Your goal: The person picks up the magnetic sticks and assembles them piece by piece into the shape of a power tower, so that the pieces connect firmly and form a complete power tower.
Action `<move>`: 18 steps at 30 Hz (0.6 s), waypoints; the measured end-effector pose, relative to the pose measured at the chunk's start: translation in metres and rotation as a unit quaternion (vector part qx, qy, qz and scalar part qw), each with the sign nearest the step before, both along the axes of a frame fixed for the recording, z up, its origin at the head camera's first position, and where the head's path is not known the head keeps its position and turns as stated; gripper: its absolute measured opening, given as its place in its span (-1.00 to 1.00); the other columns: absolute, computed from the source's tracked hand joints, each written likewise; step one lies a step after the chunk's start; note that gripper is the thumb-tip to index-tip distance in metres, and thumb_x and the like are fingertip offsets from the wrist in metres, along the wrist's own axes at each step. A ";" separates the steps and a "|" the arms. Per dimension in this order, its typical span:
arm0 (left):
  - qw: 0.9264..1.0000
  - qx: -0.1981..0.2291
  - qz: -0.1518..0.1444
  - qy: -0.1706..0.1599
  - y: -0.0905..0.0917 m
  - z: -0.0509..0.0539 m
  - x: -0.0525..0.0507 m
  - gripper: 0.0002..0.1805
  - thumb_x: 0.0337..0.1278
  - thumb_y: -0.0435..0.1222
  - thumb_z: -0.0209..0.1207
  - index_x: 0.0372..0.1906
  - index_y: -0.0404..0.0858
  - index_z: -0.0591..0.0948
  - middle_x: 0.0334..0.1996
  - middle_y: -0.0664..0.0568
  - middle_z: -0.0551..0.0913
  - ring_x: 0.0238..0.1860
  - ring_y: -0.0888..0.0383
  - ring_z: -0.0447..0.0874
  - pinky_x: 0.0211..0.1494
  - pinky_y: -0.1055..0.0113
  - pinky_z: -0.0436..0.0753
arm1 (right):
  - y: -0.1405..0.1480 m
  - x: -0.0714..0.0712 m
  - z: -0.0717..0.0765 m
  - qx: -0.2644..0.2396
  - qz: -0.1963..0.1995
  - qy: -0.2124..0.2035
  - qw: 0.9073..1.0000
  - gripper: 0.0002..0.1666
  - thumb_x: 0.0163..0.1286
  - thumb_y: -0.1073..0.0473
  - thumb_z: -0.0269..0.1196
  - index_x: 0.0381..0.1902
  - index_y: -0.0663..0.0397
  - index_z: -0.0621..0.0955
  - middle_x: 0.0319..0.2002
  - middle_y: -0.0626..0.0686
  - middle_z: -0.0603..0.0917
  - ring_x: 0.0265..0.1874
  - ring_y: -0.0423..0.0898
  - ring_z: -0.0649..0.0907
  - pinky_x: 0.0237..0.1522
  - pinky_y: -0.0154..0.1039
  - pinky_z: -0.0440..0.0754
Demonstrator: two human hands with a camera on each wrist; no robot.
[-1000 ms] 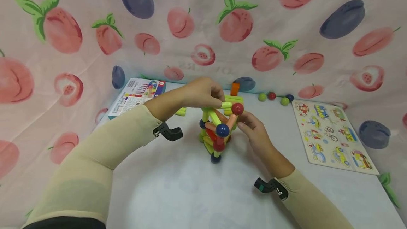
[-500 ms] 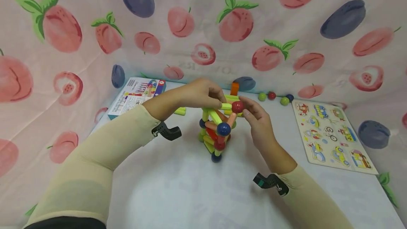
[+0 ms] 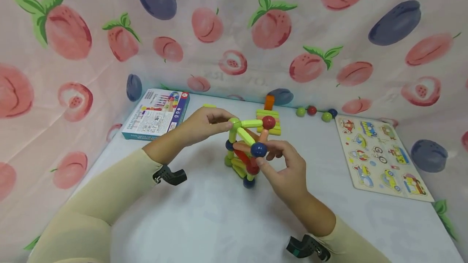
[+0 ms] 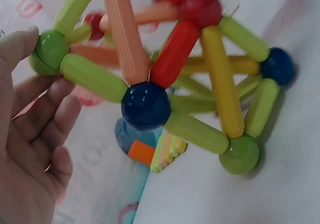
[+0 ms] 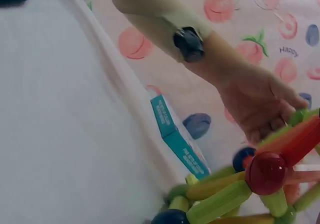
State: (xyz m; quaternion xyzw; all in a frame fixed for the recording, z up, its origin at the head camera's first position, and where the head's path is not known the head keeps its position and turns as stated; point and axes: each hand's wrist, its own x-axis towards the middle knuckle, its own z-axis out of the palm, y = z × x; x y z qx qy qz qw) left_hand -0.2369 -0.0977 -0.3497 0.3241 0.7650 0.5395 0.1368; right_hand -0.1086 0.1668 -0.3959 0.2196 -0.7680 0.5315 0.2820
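Note:
A structure of coloured rods and balls (image 3: pixel 243 158) stands on the white table. At its top left corner my left hand (image 3: pixel 204 127) pinches a green ball (image 4: pixel 49 53) between thumb and index finger; the other fingers are loosely bent. My right hand (image 3: pixel 289 169) holds the blue ball (image 3: pixel 258 149) at the front top corner, thumb below and index finger behind it. Green rods join these balls at the top, and a red ball (image 3: pixel 268 122) sits at the far right corner. In the right wrist view, a lower red ball (image 5: pixel 267 173) appears close up; the right hand is out of view.
Behind the structure lie light green and pink rods (image 3: pixel 273 128) beside an orange piece (image 3: pixel 269 102). Several loose balls (image 3: pixel 311 110) line the back edge. A printed box (image 3: pixel 157 113) is at the back left, a picture puzzle board (image 3: pixel 384 155) at the right.
My left hand has shifted left and down from the top green rod to the green corner ball. The right hand has left the red ball and come nearer, down to the blue one.

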 end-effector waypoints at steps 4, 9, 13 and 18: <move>0.997 -0.013 0.059 0.051 -0.007 -0.002 0.023 -0.77 0.27 -0.16 0.50 -0.02 -0.06 0.83 -0.22 0.16 0.80 -0.15 0.07 0.64 -0.10 0.11 0.57 | 0.012 -0.007 0.005 -0.059 0.047 -0.092 0.993 -0.61 0.45 0.50 0.26 0.21 0.28 0.65 -0.03 0.03 0.76 -0.10 -0.10 0.65 0.04 -0.36 0.59; 0.991 0.014 0.081 0.106 -0.003 -0.004 0.058 -0.75 0.11 -0.20 0.60 -0.10 -0.10 0.85 -0.29 0.28 0.83 -0.22 0.15 0.72 -0.09 0.12 0.60 | 0.031 -0.031 0.006 -0.167 0.136 -0.194 0.957 -0.62 0.63 0.42 0.08 0.28 0.32 0.65 0.11 -0.02 0.73 0.03 -0.09 0.66 0.17 -0.35 0.64; 0.983 0.051 0.087 0.152 0.013 -0.009 0.082 -0.73 0.13 -0.23 0.59 -0.07 -0.16 0.86 -0.27 0.29 0.84 -0.26 0.24 0.75 -0.15 0.26 0.69 | 0.039 -0.051 0.005 -0.230 0.195 -0.229 0.925 -0.58 0.68 0.36 0.03 0.20 0.01 0.76 0.11 -0.06 0.74 -0.08 -0.12 0.62 0.06 -0.32 0.62; 0.964 0.062 0.104 0.235 0.036 -0.013 0.100 -0.73 0.17 -0.22 0.57 -0.06 -0.22 0.86 -0.31 0.25 0.82 -0.30 0.37 0.68 -0.27 0.38 0.72 | 0.039 -0.068 0.005 -0.251 0.220 -0.250 0.909 -0.58 0.73 0.27 0.01 0.13 -0.08 0.79 0.09 -0.06 0.77 -0.01 -0.11 0.65 0.10 -0.22 0.59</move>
